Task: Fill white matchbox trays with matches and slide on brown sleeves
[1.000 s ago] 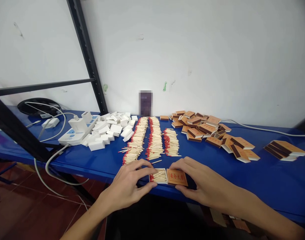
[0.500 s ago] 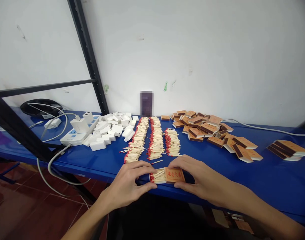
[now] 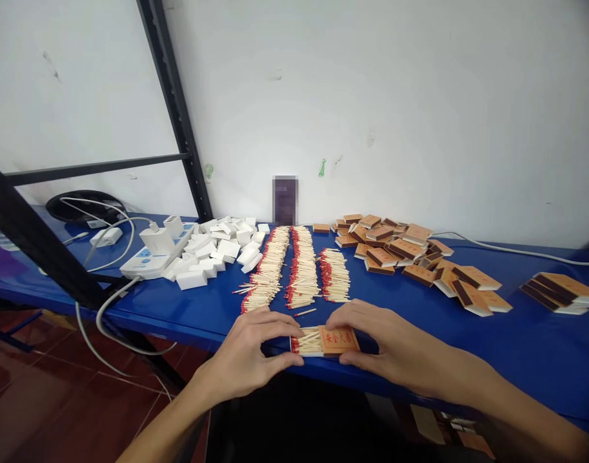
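At the front edge of the blue table, my two hands hold a matchbox between them. My left hand grips the left end of the white inner tray, which is filled with red-tipped matches. Thumb and fingers of my right hand are closed on the orange-brown matchbox sleeve, which covers the right part of the tray. Just beyond the box lies a single loose match. Behind it, matches are laid in long rows and one shorter row.
White inner trays are heaped at the left, beside a power strip with chargers and cables. Matchbox sleeves are piled at the right; a small stack of matchboxes sits farther right. A black metal shelf post rises at the left.
The view has shifted slightly, so everything sits a little farther right. My hands keep the same hold, and the tray and sleeve look almost unchanged relative to each other.
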A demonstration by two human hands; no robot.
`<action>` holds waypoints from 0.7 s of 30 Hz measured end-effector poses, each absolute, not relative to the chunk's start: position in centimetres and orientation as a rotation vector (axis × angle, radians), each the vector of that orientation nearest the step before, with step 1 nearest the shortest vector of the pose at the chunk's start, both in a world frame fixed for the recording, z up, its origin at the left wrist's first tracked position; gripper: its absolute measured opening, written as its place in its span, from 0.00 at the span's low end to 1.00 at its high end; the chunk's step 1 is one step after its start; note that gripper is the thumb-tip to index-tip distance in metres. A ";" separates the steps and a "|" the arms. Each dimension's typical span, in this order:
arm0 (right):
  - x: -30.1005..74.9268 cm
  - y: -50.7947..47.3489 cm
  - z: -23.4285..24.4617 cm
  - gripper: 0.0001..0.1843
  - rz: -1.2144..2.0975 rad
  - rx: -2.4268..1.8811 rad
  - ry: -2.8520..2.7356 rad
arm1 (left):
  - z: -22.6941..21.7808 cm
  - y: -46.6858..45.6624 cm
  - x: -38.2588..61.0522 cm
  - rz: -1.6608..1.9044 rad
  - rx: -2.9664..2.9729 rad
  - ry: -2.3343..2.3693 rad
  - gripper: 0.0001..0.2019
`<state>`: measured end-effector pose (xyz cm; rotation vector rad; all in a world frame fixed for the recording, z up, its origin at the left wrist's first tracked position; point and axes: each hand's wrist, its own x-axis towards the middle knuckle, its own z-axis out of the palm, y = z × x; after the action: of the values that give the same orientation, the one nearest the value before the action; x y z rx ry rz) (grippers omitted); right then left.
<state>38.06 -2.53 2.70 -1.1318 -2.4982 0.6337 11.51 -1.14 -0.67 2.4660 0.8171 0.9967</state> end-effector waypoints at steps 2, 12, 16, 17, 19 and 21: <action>38.1 -2.4 2.5 0.13 0.644 -1.132 -2.494 | -0.7 -1.2 11.5 1.004 2.471 0.805 0.12; 37.6 -3.0 2.1 0.10 0.646 -1.119 -2.379 | -0.7 -1.2 11.4 1.014 2.493 0.785 0.10; 37.4 -3.3 1.8 0.12 0.637 -1.149 -2.362 | -0.8 -1.1 11.5 1.040 2.491 0.784 0.10; 37.4 -3.3 1.7 0.12 0.635 -1.146 -2.362 | -0.9 -1.1 11.5 1.050 2.487 0.781 0.11; 37.4 -3.3 1.3 0.12 0.626 -1.126 -2.368 | -0.9 -1.0 11.4 1.064 2.482 0.778 0.12; 37.4 -3.3 1.0 0.12 0.615 -1.096 -2.370 | -0.8 -1.0 11.5 1.067 2.481 0.778 0.12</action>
<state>37.36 -3.31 1.05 -1.0958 -2.3702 0.6147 11.45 -0.99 -0.84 2.4810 0.7782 1.0670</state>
